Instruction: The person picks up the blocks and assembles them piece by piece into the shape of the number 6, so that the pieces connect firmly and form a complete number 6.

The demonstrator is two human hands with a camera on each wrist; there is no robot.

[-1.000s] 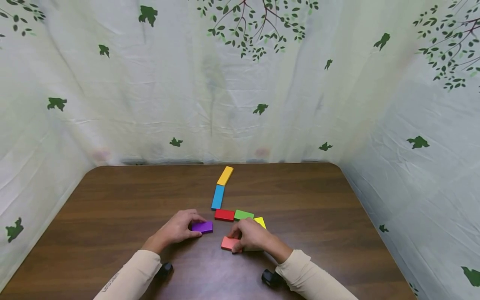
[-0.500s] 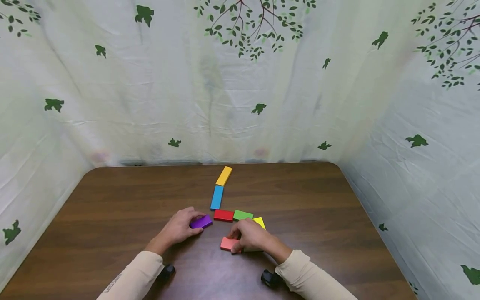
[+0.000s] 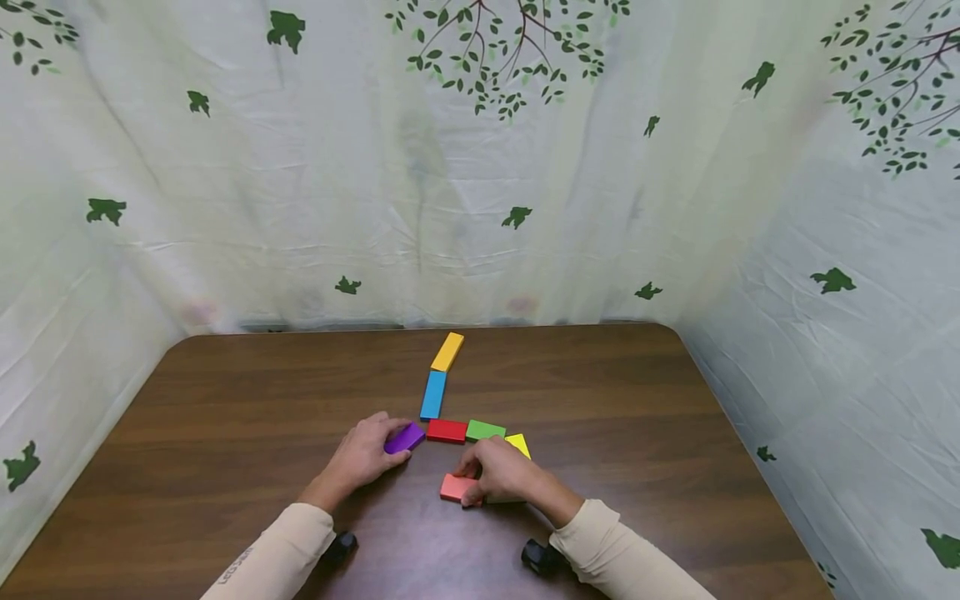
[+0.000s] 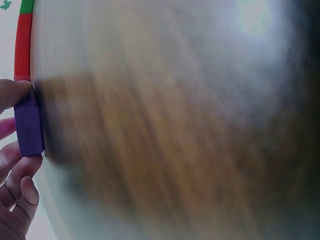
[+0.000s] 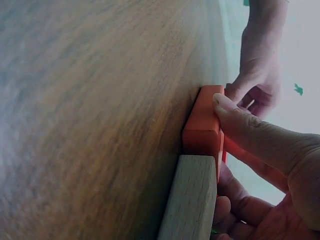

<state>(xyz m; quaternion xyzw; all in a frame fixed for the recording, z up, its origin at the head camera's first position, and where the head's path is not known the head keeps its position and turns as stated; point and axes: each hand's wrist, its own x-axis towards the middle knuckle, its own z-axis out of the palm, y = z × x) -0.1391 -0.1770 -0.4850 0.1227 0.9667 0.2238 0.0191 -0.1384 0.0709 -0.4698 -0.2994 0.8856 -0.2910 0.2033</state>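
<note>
My left hand (image 3: 363,454) grips a purple block (image 3: 405,438) between thumb and fingers. The block lies slanted, its far right corner close to the left end of the red block (image 3: 447,431); in the left wrist view the purple block (image 4: 30,127) appears to meet the red block (image 4: 23,47). With thumb and fingers my right hand (image 3: 506,471) pinches a coral block (image 3: 453,487). A pale wooden block (image 5: 192,197) sits end to end with the coral block (image 5: 202,117) in the right wrist view, mostly hidden under the hand from above.
Right of the red block follow a green block (image 3: 485,429) and a yellow block (image 3: 519,445), partly covered by my right hand. Blue (image 3: 433,396) and orange-yellow (image 3: 447,352) blocks run toward the far edge of the brown table (image 3: 600,400). Patterned curtains (image 3: 300,208) enclose it.
The purple block has turned from nearly level to slanted, its right end swinging away from me toward the red block. My left hand shifted slightly right with it. The right hand keeps its place.
</note>
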